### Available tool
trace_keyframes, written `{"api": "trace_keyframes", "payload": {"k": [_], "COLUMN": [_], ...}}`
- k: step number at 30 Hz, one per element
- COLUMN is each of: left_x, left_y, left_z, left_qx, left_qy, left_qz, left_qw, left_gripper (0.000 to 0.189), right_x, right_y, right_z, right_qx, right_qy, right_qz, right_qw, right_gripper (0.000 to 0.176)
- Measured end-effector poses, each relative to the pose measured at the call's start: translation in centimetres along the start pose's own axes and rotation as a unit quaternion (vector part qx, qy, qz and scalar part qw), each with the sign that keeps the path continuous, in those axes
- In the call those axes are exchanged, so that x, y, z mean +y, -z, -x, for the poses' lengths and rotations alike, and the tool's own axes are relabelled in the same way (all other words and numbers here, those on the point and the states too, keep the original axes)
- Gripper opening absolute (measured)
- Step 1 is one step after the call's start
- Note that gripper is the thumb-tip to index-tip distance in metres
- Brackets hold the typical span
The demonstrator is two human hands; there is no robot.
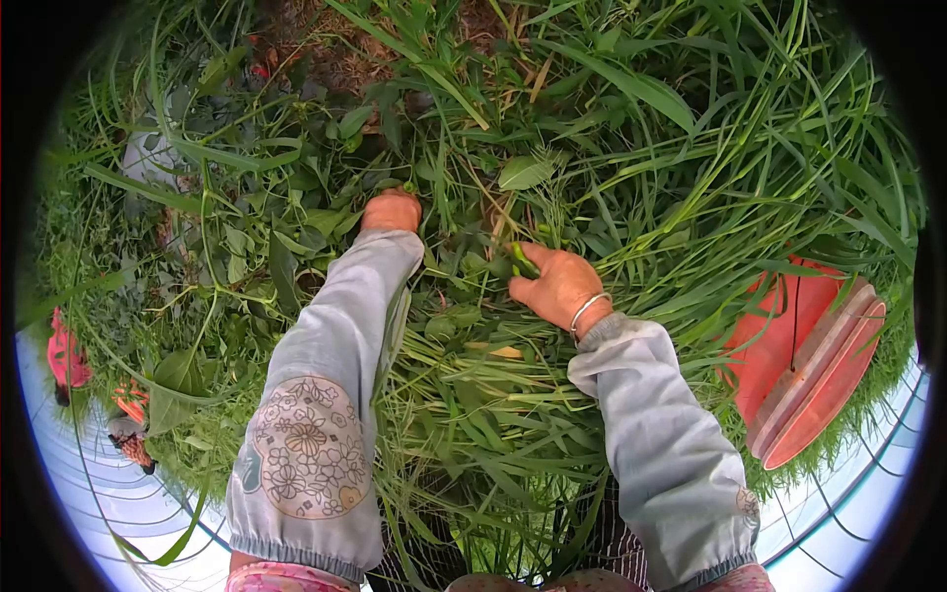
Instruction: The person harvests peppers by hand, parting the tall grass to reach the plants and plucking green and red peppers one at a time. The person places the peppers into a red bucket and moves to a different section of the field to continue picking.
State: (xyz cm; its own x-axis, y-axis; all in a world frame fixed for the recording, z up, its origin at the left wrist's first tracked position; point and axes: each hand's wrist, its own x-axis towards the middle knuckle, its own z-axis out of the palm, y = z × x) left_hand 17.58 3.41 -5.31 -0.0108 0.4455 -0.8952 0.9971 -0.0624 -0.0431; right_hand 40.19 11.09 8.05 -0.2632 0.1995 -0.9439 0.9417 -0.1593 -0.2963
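The grass [769,187] is of bright green colour, with a few straw-yellow blades [505,351]. The left sleeve [340,296] and the right sleeve [661,424] are pale grey-blue; on the left one, a round beige patch [313,447] shows flowers in brown outline. The bracelet [582,314] is silvery, the container [764,335] orange-red with a paler, greyish-pink band, the trousers [629,533] dark with thin white stripes.

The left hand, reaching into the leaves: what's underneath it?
Green foliage shows around the left hand. What lies beneath can't be seen: the back of the hand and the greenery cover the fingertips and anything they might hold.
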Motion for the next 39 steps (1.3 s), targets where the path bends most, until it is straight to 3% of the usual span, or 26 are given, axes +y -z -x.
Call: {"api": "trace_keyframes", "payload": {"k": [4, 7, 11, 12, 15, 18, 19, 21, 25, 29, 32, 35, 36, 37, 39], "left_x": [0.5, 1.8, -0.9, -1.2, -1.3, -1.1, -1.2, -1.7, -0.5, 2.3, 3.7, 3.6, 3.8, 4.0, 4.0], "left_y": [0.6, 1.6, 1.9, 2.5, 4.3, 5.3, 4.1, 3.8, 8.6, 12.2, 12.3, 14.7, 15.6, 16.1, 16.9], "left_z": [0.8, 2.5, 6.0, 6.4, 7.0, 9.9, 10.6, 11.0, 8.5, 3.6, 0.0, -3.2, -3.7, -3.9, -3.6], "left_qx": [0.039, 0.079, 0.165, 0.154, 0.143, 0.063, 0.107, 0.094, 0.276, 0.192, 0.241, -0.015, -0.080, -0.113, -0.139], "left_qy": [0.008, 0.109, 0.011, 0.016, 0.050, 0.108, 0.098, 0.081, 0.005, -0.032, -0.035, -0.049, -0.121, -0.156, -0.145], "left_qz": [-0.029, 0.035, 0.282, 0.382, 0.422, 0.564, 0.593, 0.596, 0.482, 0.337, 0.205, 0.048, -0.074, -0.122, -0.113], "left_qw": [0.999, 0.990, 0.945, 0.911, 0.894, 0.816, 0.792, 0.794, 0.831, 0.921, 0.948, 0.998, 0.987, 0.974, 0.973], "left_gripper": [0.023, 0.028, 0.042, 0.042, 0.040, 0.037, 0.037, 0.034, 0.030, 0.035, 0.031, 0.033, 0.036, 0.037, 0.038], "right_x": [0.1, 0.2, 1.0, 1.2, 2.1, 2.6, 2.5, 2.4, 1.8, 1.7, 1.6, 1.6, 1.6, 1.5, 1.4], "right_y": [-0.2, -0.2, -0.6, -0.8, -1.1, -1.7, -1.6, -1.6, -1.4, -1.1, -1.1, -1.1, -0.9, -0.8, -0.5], "right_z": [0.0, 0.1, -0.5, -0.7, -1.2, -1.6, -1.6, -1.5, -1.2, -0.7, -0.6, -0.6, -0.5, -0.4, -0.2], "right_qx": [0.025, 0.025, 0.030, 0.032, 0.025, 0.030, 0.039, 0.036, 0.044, 0.050, 0.058, 0.054, 0.054, 0.053, 0.050], "right_qy": [0.006, 0.016, 0.019, 0.030, 0.030, 0.027, 0.029, 0.024, 0.039, 0.052, 0.048, 0.053, 0.054, 0.057, 0.062], "right_qz": [0.000, -0.019, -0.079, -0.092, -0.143, -0.161, -0.163, -0.162, -0.147, -0.153, -0.160, -0.168, -0.165, -0.161, -0.160], "right_qw": [1.000, 0.999, 0.996, 0.995, 0.989, 0.986, 0.985, 0.986, 0.987, 0.986, 0.984, 0.983, 0.983, 0.984, 0.984], "right_gripper": [0.060, 0.061, 0.062, 0.062, 0.063, 0.062, 0.062, 0.062, 0.061, 0.058, 0.055, 0.054, 0.054, 0.054, 0.055]}}
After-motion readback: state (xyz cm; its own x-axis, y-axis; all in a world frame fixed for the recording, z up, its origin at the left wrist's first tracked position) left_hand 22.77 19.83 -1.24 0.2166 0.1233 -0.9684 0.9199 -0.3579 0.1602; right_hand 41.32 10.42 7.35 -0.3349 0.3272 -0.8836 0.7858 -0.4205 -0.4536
